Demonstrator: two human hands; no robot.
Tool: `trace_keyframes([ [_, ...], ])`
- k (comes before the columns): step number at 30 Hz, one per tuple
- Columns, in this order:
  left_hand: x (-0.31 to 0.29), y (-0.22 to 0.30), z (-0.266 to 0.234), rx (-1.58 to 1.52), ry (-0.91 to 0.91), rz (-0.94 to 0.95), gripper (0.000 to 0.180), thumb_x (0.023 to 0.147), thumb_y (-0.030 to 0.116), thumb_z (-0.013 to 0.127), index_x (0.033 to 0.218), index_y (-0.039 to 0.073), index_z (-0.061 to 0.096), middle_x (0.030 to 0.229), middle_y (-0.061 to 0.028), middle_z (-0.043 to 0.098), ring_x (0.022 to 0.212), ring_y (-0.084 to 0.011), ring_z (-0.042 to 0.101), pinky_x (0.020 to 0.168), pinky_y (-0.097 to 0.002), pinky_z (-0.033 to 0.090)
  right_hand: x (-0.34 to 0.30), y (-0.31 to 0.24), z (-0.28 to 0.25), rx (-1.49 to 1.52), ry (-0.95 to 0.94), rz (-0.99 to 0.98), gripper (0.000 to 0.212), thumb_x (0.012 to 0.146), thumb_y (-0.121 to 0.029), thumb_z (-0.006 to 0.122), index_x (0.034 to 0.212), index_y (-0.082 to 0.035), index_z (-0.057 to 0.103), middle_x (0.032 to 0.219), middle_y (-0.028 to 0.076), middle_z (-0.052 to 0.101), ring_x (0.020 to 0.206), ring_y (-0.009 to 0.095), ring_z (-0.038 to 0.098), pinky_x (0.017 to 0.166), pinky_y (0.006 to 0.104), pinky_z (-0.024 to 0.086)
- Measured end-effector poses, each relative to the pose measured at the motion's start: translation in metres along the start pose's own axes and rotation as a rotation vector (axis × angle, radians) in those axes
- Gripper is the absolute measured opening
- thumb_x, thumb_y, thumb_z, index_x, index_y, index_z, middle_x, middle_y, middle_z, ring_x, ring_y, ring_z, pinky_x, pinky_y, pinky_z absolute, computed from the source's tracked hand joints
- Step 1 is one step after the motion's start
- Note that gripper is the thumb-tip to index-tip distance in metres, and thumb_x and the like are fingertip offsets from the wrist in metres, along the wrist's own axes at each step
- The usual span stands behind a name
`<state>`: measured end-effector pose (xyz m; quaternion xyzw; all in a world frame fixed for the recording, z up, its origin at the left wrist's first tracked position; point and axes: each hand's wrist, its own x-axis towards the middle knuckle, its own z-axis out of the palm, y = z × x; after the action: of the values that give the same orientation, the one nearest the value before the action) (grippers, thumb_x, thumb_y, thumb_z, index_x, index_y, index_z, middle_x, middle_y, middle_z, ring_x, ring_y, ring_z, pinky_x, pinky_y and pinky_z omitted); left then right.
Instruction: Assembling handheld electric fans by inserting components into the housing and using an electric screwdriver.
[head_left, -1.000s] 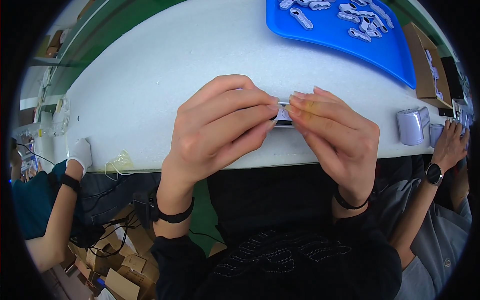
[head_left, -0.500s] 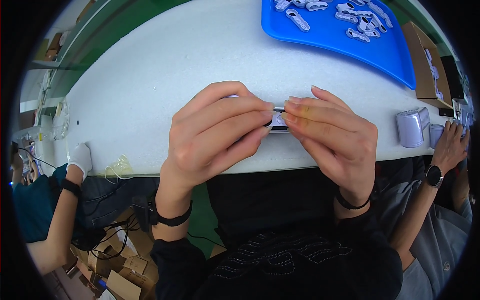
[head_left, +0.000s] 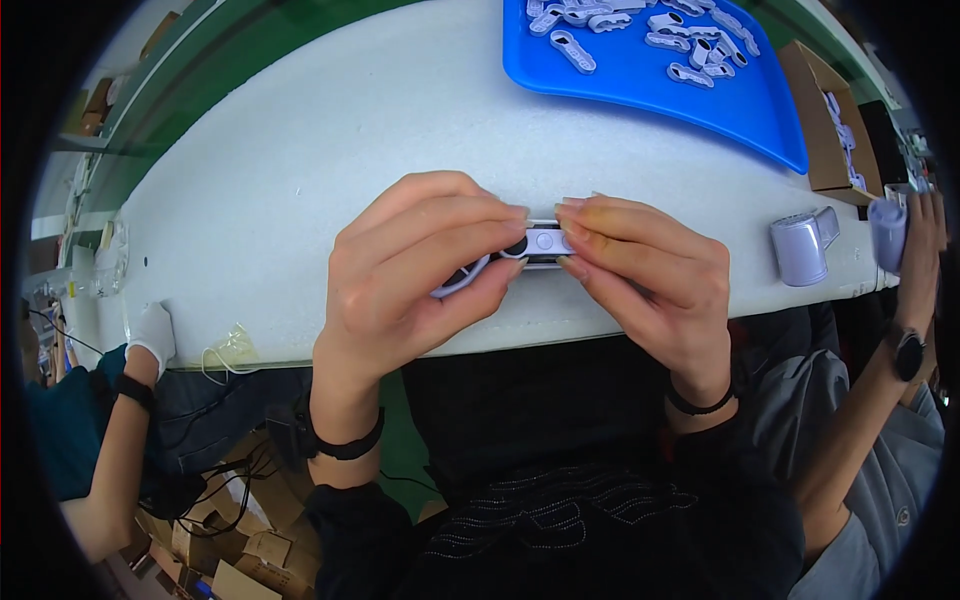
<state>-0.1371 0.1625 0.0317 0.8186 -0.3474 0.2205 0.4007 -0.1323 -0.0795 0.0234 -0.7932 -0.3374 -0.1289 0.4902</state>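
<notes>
Between my hands, just above the near part of the white table [head_left: 270, 220], I hold a slim white plastic casing [head_left: 543, 241] with round buttons and dark strips along its edges. The fingertips of my left hand [head_left: 400, 260] pinch its left end. A curved white loop [head_left: 463, 279] with a dark inside shows under that palm; whether it belongs to the casing I cannot tell. My right hand [head_left: 665, 275] pinches the right end, and its fingers hide that end.
At the far right, a blue tray [head_left: 640, 105] holds several white plastic parts [head_left: 572, 52], beside a cardboard box [head_left: 835, 165] of white pieces. A white cup-shaped device [head_left: 800, 250] stands at right. One neighbour's hand [head_left: 925, 240] grips a white cylinder [head_left: 888, 235]; another's gloved hand [head_left: 153, 335] rests at left.
My fingers have shifted slightly on the casing, so more of its buttons and the curved loop show. The neighbour on the right has lifted the white cylinder. The whole view has shifted a little.
</notes>
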Motion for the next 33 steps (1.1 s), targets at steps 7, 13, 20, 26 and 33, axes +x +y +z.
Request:
trace_keyframes([
  [7, -0.001, 0.000, -0.006, 0.013, -0.087, 0.006, 0.032, 0.068, -0.003, 0.087, 0.098, 0.000, 0.077, 0.106, -0.0122, 0.077, 0.099, -0.0333, 0.072, 0.079, -0.0367, 0.060, 0.000, -0.004, -0.003, -0.031, -0.070, -0.010, 0.028, 0.078, 0.003, 0.085, 0.106, 0.005, 0.077, 0.114, 0.016, 0.076, 0.103, 0.030, 0.075, 0.087, 0.0357, 0.062],
  [13, -0.002, 0.003, -0.002, 0.144, -0.102, 0.052, 0.035, 0.068, 0.004, 0.090, 0.101, 0.003, 0.079, 0.110, -0.0081, 0.076, 0.107, -0.0320, 0.069, 0.084, -0.0406, 0.061, -0.002, -0.003, -0.002, -0.187, -0.078, -0.142, 0.037, 0.077, 0.004, 0.086, 0.112, 0.006, 0.076, 0.120, 0.018, 0.074, 0.109, 0.031, 0.074, 0.091, 0.0359, 0.061],
  [20, 0.001, 0.039, -0.039, 0.276, -0.156, 0.171, 0.030, 0.070, 0.004, 0.087, 0.099, 0.007, 0.080, 0.111, -0.0082, 0.073, 0.112, -0.0320, 0.067, 0.090, -0.0397, 0.060, -0.003, -0.057, 0.010, 0.013, -0.030, 0.204, 0.049, 0.084, -0.003, 0.083, 0.131, 0.002, 0.067, 0.118, 0.017, 0.073, 0.106, 0.027, 0.072, 0.092, 0.0337, 0.058],
  [26, -0.020, 0.101, -0.107, 0.639, 0.238, 0.223, 0.048, 0.074, 0.007, 0.089, 0.119, 0.000, 0.074, 0.141, -0.0202, 0.060, 0.124, -0.0343, 0.064, 0.107, -0.0401, 0.053, 0.000, -0.109, -0.006, 0.274, -0.541, 0.328, 0.056, 0.091, -0.009, 0.080, 0.141, 0.000, 0.056, 0.108, 0.011, 0.071, 0.095, 0.019, 0.066, 0.085, 0.0293, 0.053],
  [33, -0.039, 0.123, -0.067, -0.780, 0.617, -0.766, 0.061, 0.085, 0.012, 0.087, 0.137, -0.005, 0.060, 0.153, -0.0234, 0.051, 0.128, -0.0276, 0.061, 0.107, -0.0382, 0.051, -0.022, -0.139, 0.044, 0.516, -0.170, 0.661, 0.048, 0.096, -0.010, 0.077, 0.136, -0.002, 0.052, 0.110, 0.003, 0.064, 0.096, 0.007, 0.057, 0.082, 0.0246, 0.048],
])
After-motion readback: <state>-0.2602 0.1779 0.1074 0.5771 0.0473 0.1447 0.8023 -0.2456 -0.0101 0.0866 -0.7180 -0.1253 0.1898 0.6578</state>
